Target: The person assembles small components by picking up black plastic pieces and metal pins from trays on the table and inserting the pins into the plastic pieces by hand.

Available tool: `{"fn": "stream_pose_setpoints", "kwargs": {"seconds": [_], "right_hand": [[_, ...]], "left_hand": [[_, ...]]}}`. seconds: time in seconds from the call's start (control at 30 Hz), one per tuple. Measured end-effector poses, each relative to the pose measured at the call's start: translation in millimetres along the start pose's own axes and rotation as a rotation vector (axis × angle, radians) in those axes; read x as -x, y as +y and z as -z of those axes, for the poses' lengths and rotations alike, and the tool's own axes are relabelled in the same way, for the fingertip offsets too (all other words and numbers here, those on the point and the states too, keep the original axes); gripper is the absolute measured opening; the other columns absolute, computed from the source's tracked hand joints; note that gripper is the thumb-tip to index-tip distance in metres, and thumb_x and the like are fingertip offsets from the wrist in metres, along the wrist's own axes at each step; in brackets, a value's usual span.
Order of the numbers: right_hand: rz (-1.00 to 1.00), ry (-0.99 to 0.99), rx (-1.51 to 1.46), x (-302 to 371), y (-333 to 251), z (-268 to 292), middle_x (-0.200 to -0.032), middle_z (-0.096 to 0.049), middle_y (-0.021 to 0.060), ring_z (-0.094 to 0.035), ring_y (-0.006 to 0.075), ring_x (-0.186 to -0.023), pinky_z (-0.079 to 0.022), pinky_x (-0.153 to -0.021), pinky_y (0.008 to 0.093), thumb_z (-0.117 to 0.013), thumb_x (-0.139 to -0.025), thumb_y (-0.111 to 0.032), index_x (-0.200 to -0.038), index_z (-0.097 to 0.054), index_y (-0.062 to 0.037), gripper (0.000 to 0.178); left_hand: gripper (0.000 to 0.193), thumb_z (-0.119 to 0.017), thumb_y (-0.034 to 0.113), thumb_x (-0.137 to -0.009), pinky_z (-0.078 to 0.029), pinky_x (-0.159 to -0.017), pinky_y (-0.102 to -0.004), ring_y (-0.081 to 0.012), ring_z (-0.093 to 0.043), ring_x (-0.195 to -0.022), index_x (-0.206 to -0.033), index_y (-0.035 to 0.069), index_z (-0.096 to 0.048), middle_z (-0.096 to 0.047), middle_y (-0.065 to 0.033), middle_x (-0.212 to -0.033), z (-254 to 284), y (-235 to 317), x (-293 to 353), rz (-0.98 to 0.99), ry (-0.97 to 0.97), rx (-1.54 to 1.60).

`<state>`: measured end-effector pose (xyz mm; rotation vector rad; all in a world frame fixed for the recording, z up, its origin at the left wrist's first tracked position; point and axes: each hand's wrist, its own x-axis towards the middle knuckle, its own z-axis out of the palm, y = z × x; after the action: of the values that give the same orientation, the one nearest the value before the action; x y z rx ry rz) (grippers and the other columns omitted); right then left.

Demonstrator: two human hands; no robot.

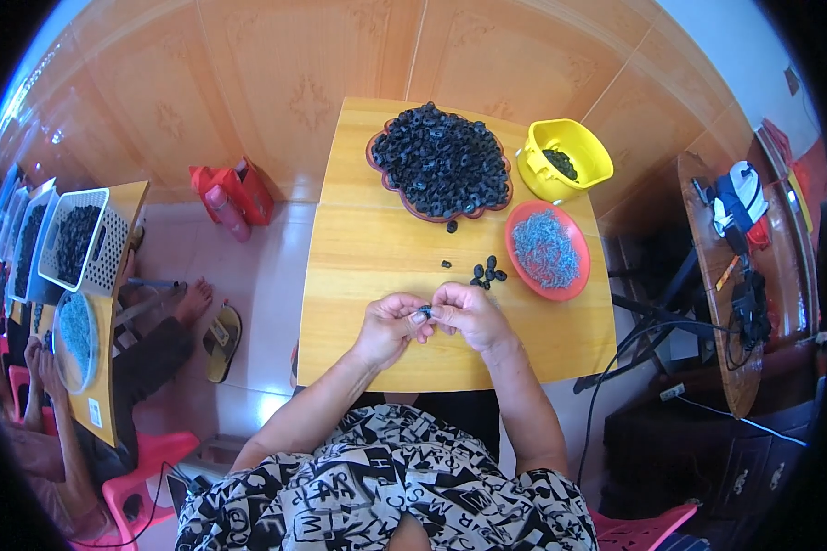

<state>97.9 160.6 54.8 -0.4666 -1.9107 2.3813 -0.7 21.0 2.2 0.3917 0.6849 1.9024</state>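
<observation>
Both my hands meet above the near part of the wooden table (340,248). My left hand (390,326) is closed, its thumb and fingers pinching a small black plastic part (424,312). From the other side my right hand (469,317) pinches at the same part; whether a thin metal piece is also between those fingertips is too small to tell. Just beyond my hands lie several loose black parts (489,273). A red-orange plate (574,286) to their right holds a heap of thin silvery metal pieces (547,250).
A red scalloped tray (374,161) heaped with black parts stands at the far side, beside a yellow bucket (533,174) with some dark parts inside. At left, another person's hands (46,367) work at a table with a white basket (101,248). A brown side table (708,202) stands right.
</observation>
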Motion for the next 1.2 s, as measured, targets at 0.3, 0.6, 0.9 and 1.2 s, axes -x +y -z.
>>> {"fn": "stream_pose_setpoints", "kwargs": {"seconds": [0.3, 0.6, 0.9, 1.2], "right_hand": [[0.14, 0.157, 0.276, 1.6, -15.1, -8.1, -0.074, -0.059, 0.0022, -0.049, 0.0053, -0.061, -0.04, -0.055, 0.0195, -0.059, -0.085, -0.008, -0.084, -0.058, -0.0003, 0.008], [0.236, 0.449, 0.488, 10.0, -21.0, 10.1, -0.07, -0.06, 0.004, -0.054, 0.01, -0.061, -0.043, -0.056, 0.0243, -0.06, -0.08, -0.004, -0.084, -0.061, 0.0006, 0.006], [0.42, 0.413, 1.442, -46.7, -2.9, 31.2, -0.082, -0.06, 0.0128, -0.056, 0.031, -0.082, -0.045, -0.076, 0.0403, -0.057, -0.072, -0.002, -0.083, -0.063, -0.0059, 0.013], [0.109, 0.31, 1.418, -45.6, -10.4, 19.6, -0.081, -0.061, 0.0162, -0.059, 0.0341, -0.077, -0.048, -0.071, 0.0382, -0.061, -0.069, -0.003, -0.079, -0.059, -0.0023, 0.01]], "left_hand": [[0.016, -0.058, -0.002, -0.082, -0.054, -0.062, -0.0255, -0.0196, -0.064, -0.074, -0.099, 0.0, -0.058, -0.064, -0.0149, -0.087, -3.7, 3.0, -2.8, 0.014, -0.005, 0.122], [0.017, -0.06, -0.001, -0.081, -0.053, -0.065, -0.0257, -0.0198, -0.063, -0.077, -0.097, 0.001, -0.059, -0.063, -0.0157, -0.09, -4.8, 5.6, -1.2, -0.03, -0.004, 0.109], [0.016, -0.059, 0.003, -0.083, -0.05, -0.063, -0.0262, -0.0188, -0.062, -0.074, -0.099, 0.002, -0.059, -0.064, -0.0148, -0.09, -0.3, 10.7, -3.0, 0.031, -0.085, 0.275], [0.019, -0.059, 0.002, -0.082, -0.05, -0.063, -0.0261, -0.0187, -0.061, -0.074, -0.101, 0.002, -0.06, -0.064, -0.0148, -0.09, -1.0, 8.3, -1.0, 0.031, -0.074, 0.235]]}}
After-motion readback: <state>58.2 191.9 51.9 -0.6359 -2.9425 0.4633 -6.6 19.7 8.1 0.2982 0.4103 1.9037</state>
